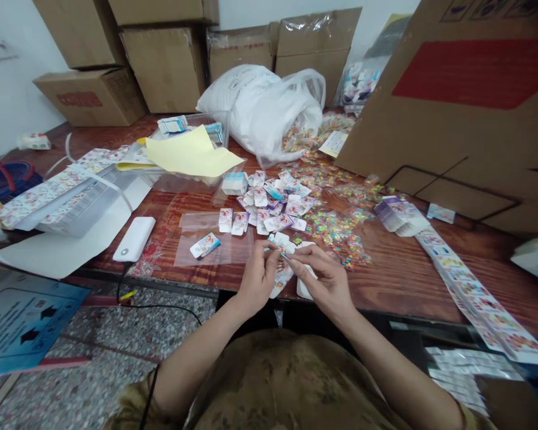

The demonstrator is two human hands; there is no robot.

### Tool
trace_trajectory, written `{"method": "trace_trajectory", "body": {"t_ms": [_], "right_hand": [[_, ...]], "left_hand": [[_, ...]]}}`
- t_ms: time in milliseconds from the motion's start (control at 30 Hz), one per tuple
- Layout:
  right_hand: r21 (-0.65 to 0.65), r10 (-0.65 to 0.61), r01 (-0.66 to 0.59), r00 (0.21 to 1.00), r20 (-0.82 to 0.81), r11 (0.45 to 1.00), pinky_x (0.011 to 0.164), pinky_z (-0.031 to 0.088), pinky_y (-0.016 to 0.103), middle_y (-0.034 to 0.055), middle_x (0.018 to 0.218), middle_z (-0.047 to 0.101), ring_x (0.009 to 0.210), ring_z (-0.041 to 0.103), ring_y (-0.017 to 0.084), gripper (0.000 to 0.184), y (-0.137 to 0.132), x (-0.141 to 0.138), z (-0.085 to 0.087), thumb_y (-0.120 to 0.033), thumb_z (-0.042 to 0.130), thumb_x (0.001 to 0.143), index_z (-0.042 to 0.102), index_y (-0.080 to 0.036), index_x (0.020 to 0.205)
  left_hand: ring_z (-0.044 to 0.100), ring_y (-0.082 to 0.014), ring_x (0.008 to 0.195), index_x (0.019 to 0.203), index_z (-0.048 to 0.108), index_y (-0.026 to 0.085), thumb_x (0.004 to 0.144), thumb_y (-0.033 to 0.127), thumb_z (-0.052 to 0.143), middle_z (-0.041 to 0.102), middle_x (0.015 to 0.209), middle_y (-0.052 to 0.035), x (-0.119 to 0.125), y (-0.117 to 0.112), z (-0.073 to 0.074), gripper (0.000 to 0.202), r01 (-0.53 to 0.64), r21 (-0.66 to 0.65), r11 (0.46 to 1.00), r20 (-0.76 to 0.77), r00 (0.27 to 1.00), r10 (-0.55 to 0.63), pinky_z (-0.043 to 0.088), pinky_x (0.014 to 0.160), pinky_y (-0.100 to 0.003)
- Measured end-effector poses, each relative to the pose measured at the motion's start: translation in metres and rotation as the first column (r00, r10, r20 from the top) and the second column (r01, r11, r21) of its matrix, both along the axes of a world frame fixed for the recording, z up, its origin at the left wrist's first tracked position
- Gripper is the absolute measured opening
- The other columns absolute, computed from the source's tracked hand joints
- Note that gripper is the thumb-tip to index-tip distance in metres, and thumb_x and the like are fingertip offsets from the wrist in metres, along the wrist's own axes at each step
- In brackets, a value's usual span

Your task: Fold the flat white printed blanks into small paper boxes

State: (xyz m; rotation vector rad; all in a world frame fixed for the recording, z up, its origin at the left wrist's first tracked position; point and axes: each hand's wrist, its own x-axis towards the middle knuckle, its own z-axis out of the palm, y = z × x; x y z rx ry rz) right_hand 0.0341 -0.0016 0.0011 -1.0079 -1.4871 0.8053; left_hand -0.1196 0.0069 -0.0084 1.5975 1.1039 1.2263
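Observation:
My left hand [262,275] and my right hand [326,278] meet at the table's front edge, fingertips pinched together. Between them is something small and pale that I cannot make out, mostly hidden by the fingers. Below and behind the hands lie white printed cards [282,283], partly covered by them. Just beyond sits a loose pile of small printed packets [269,200]. To its right spread many clear sachets [341,233] with bright multicoloured bits inside. Left of my hands, one small printed packet [205,245] rests on a translucent sheet [183,257].
A white sack [251,101] lies open behind the pile. A large carton [466,131] stands at right, beside a strip of printed cards [470,280]. At left are a white power bank [134,239] with a cable, printed sheets [72,191] and yellow paper [192,152].

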Motion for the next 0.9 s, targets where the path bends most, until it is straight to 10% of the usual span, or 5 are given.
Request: {"method": "trace_trajectory", "body": {"t_ms": [333, 667, 900], "right_hand": [[-0.440, -0.037, -0.143, 0.926, -0.376, 0.886, 0.072, 0.052, 0.032, 0.0005, 0.078, 0.073, 0.070, 0.063, 0.015, 0.019, 0.007, 0.002, -0.005, -0.036, 0.085, 0.064, 0.078, -0.026, 0.078], [-0.235, 0.054, -0.096, 0.982, -0.181, 0.967, 0.070, 0.048, 0.033, 0.0017, 0.076, 0.065, 0.074, 0.058, 0.017, 0.008, 0.006, 0.007, 0.004, -0.036, 0.077, 0.076, 0.077, -0.028, 0.078], [-0.129, 0.205, -0.194, 0.975, 0.082, 0.973, 0.078, 0.048, 0.035, 0.0034, 0.089, 0.066, 0.083, 0.060, 0.019, 0.029, 0.004, 0.011, 0.000, -0.040, 0.058, 0.092, 0.071, -0.029, 0.114]], "left_hand": [[0.053, -0.0124, 0.066, 0.104, 0.042, 0.021, 0.100, 0.039, 0.038, 0.054, 0.075, 0.0025, 0.001, -0.006, -0.004, 0.018, 0.031, -0.030, 0.999, -0.051, 0.998, -0.033, 0.038, 0.063, -0.027], [0.047, -0.0117, 0.061, 0.103, 0.043, 0.021, 0.099, 0.041, 0.039, 0.050, 0.073, 0.0032, 0.001, -0.002, 0.001, 0.021, 0.042, -0.080, 0.996, -0.026, 0.999, -0.044, 0.036, 0.061, -0.026], [0.050, -0.0117, 0.066, 0.104, 0.044, 0.021, 0.097, 0.046, 0.043, 0.050, 0.076, 0.0025, -0.001, 0.007, 0.001, 0.025, 0.028, -0.114, 0.993, 0.067, 0.998, -0.020, 0.041, 0.063, -0.025]]}}
